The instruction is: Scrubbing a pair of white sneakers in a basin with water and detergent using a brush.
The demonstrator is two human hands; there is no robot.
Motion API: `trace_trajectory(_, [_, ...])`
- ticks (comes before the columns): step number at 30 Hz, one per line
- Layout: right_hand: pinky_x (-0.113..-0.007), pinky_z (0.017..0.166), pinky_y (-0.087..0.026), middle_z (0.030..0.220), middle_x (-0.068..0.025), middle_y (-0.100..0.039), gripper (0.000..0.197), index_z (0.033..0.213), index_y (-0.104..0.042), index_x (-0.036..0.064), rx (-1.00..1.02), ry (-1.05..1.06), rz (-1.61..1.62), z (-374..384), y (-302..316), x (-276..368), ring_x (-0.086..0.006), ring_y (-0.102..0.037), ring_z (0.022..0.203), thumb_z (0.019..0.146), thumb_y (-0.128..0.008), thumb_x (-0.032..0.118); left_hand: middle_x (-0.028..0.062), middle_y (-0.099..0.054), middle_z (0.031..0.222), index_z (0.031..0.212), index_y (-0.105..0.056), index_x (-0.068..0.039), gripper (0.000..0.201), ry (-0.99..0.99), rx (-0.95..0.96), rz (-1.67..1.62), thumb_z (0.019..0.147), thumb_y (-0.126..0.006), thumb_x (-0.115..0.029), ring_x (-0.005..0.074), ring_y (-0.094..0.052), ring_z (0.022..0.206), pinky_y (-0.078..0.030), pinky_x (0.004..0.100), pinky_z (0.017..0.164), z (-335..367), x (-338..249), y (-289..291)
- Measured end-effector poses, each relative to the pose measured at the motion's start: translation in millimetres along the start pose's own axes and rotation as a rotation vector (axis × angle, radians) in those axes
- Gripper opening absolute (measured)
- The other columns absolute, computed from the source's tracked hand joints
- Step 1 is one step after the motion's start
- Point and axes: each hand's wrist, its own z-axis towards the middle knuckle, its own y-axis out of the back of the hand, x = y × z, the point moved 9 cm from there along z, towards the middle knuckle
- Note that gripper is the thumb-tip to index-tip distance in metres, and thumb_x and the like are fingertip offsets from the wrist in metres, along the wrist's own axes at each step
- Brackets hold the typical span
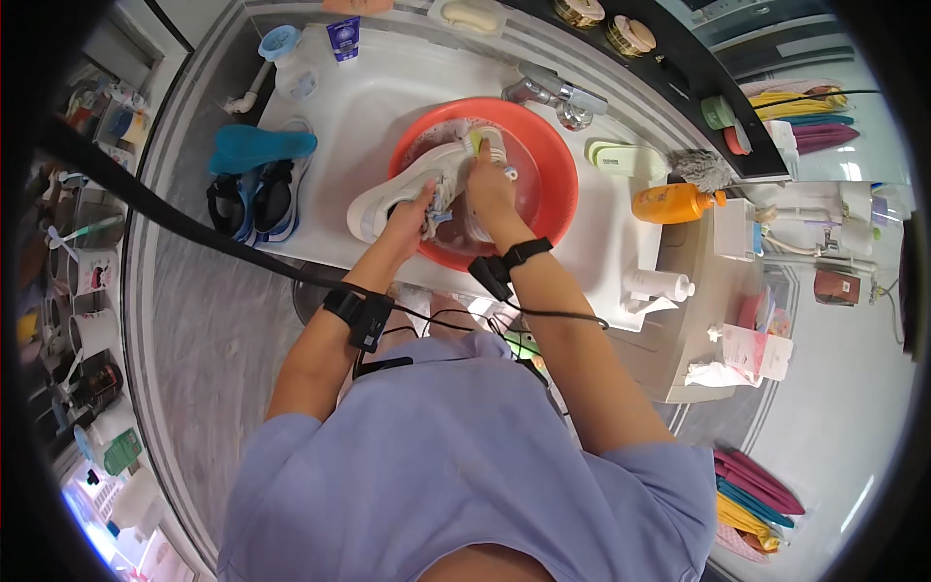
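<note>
A white sneaker (371,207) lies tilted over the left rim of a red-orange basin (560,189) of cloudy, sudsy water. My left hand (411,219) is closed on the sneaker's opening, near the laces. In the basin, my right hand (492,194) is closed round a small brush (475,142) with green bristles, close to the sneaker's toe; most of the brush is hidden by my fingers. Another whitish piece shows under my right hand, too covered to identify.
The basin stands in a white sink (359,102) below a chrome faucet (553,92). Left are blue insoles (260,145) and dark blue shoes (254,204). An orange bottle (674,203), a pale green brush (626,158) and a white bottle (661,285) sit right. A black cable crosses at left.
</note>
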Motion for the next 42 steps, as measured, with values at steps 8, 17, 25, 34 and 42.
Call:
trace_trajectory(8, [-0.052,0.069,-0.045,0.084,-0.0281,-0.061,0.055,0.143,-0.021,0.0177,0.225,0.159,0.147,-70,-17,33,-0.0425,-0.061,0.077,0.092,-0.038,0.027,0.004,-0.062,0.092,0.108,-0.059,0.001,0.054,-0.235,-0.112,0.143,0.09,-0.051,-0.049,0.0102,-0.058,0.076,-0.044,0.024,0.058,-9,-15,6])
trace_trajectory(17, [-0.051,0.075,-0.047,0.088,-0.026,-0.063,0.052,0.137,-0.028,0.0045,0.184,0.114,0.079,8,-42,-20,-0.0416,-0.062,0.083,0.089,-0.037,0.021,0.0076,-0.057,0.113,0.125,-0.047,0.0,0.063,-0.261,-0.13,0.227,0.092,-0.042,-0.054,0.0142,-0.055,0.101,-0.044,0.0275,0.086,-4,8,-10])
trace_trajectory(25, [-0.05,0.078,-0.045,0.097,-0.0265,-0.061,0.051,0.14,-0.024,0.009,0.374,0.33,0.128,-41,-19,40,-0.0401,-0.061,0.086,0.093,-0.032,0.029,0.0088,-0.054,0.117,0.125,-0.047,-0.002,0.045,-0.306,-0.249,0.295,0.093,-0.05,-0.034,0.0179,-0.05,0.107,-0.041,0.0288,0.09,4,30,15])
trace_trajectory(34, [-0.05,0.072,-0.046,0.09,-0.0247,-0.062,0.051,0.142,-0.02,0.0148,0.298,0.285,0.046,-27,-50,2,-0.0405,-0.061,0.083,0.094,-0.03,0.031,0.0088,-0.056,0.117,0.122,-0.05,-0.002,0.038,-0.294,-0.117,0.219,0.088,-0.057,-0.019,0.0184,-0.053,0.105,-0.042,0.0289,0.088,-1,27,3])
trace_trajectory(42, [-0.049,0.077,-0.045,0.094,-0.025,-0.062,0.051,0.14,-0.023,0.0078,0.197,0.163,0.131,-25,-50,-27,-0.0401,-0.061,0.087,0.093,-0.032,0.026,0.0085,-0.058,0.116,0.124,-0.049,-0.003,0.041,-0.182,-0.034,0.267,0.088,-0.059,-0.02,0.0187,-0.055,0.105,-0.043,0.0278,0.088,-4,39,0])
